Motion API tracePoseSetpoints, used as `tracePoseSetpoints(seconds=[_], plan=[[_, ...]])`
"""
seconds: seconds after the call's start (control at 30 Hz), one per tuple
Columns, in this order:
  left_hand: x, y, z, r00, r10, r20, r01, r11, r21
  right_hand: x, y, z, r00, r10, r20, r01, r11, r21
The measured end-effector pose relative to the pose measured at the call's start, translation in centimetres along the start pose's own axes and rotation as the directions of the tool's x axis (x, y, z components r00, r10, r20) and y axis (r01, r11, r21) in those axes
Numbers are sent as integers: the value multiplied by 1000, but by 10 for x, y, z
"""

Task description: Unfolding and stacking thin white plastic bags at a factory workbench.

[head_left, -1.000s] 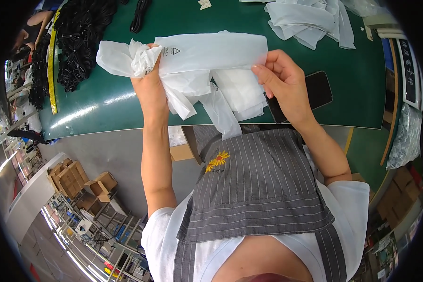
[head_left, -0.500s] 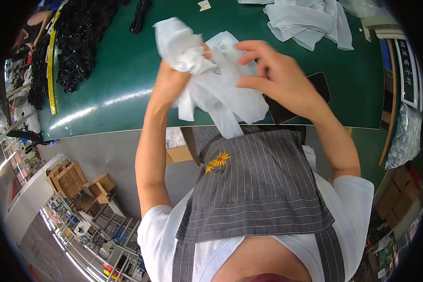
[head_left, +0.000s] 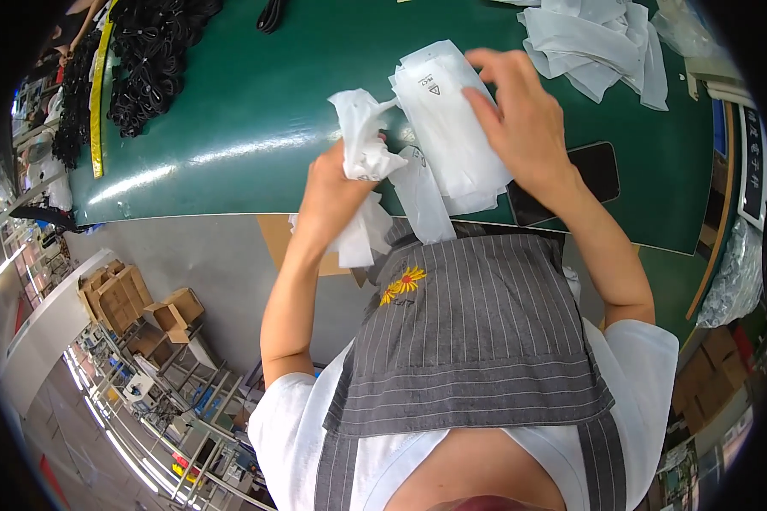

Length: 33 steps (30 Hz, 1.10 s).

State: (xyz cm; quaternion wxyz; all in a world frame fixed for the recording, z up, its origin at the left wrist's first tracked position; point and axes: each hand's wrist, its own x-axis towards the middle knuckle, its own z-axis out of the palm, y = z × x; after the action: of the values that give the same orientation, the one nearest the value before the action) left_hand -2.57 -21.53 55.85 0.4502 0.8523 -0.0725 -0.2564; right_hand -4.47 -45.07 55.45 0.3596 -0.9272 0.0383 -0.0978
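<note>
A person in a grey striped apron (head_left: 477, 341) works at the near edge of a green table (head_left: 256, 111), both hands on white plastic bags. The left hand (head_left: 337, 183) is closed tight around a crumpled wad of white bag (head_left: 362, 140), which bunches up out of the top of the fist while loose tails hang below the wrist, off the table edge. The right hand (head_left: 524, 119) lies flat and open, fingers spread, pressing down on a flattened white bag (head_left: 447, 115) that rests on the table just beside the wad. This flat bag's long axis runs from the far left toward the near right, its far end pointing away from the person, its near end trailing under the palm. A dark phone (head_left: 588, 175) lies just right of the wrist; a heap of white bags (head_left: 596, 43) sits farther back, black cords (head_left: 149, 51) at far left
</note>
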Motion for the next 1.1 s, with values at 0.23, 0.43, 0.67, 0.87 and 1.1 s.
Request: tracePoseSetpoints(seconds=[0.23,0.43,0.67,0.87,1.1], plan=[[-5,-3,15,1000,5,-23,-8,994,-113,-14,1,4,957,-42,287,-13,982,190],[-19,24,-12,993,-66,-99,15,895,-445,-12,-37,-4,895,-119,429,-171,797,579],[-16,64,9,936,-23,-350,-188,809,-557,-8,-51,1,911,-32,411,-326,553,767],[-22,57,14,967,-62,-245,-112,765,-634,-17,-60,-3,988,-145,54,92,830,550],[-18,60,14,983,-148,-110,-11,549,-835,-17,-51,-8,962,-158,222,-57,678,733]])
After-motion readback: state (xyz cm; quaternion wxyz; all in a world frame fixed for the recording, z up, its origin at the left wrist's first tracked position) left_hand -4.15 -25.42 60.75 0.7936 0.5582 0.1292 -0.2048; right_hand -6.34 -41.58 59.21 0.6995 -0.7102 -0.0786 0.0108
